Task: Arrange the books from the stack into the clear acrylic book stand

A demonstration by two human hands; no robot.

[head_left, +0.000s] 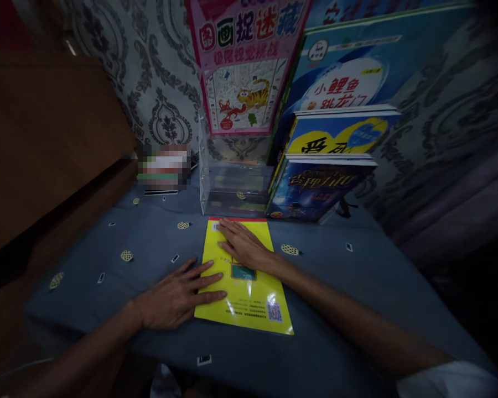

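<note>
Touching one yellow booklet [243,307], the left hand [178,296] and right hand [244,245] both lie open.

Dim overall, with dark corners; pale glare shines on the yellow book [249,298]; edges look stretched and soft, and a pixelated patch covers one item.

My yellow book [243,293]: smooth paper, very shiny, bright light spots on it.
Surface [157,243] in front of me: dull cloth on top, few soft creases.
Book rack [204,188]: see-through plastic, smooth, shiny.
Pink book [244,66]: smooth paper cover, little shine.
Dark blue book [315,193]: smooth paper cover.
Big brown panel [53,138]: looks like wood, flat, mostly dull.
My right sleeve [448,381]: white cloth, no shine.
</note>
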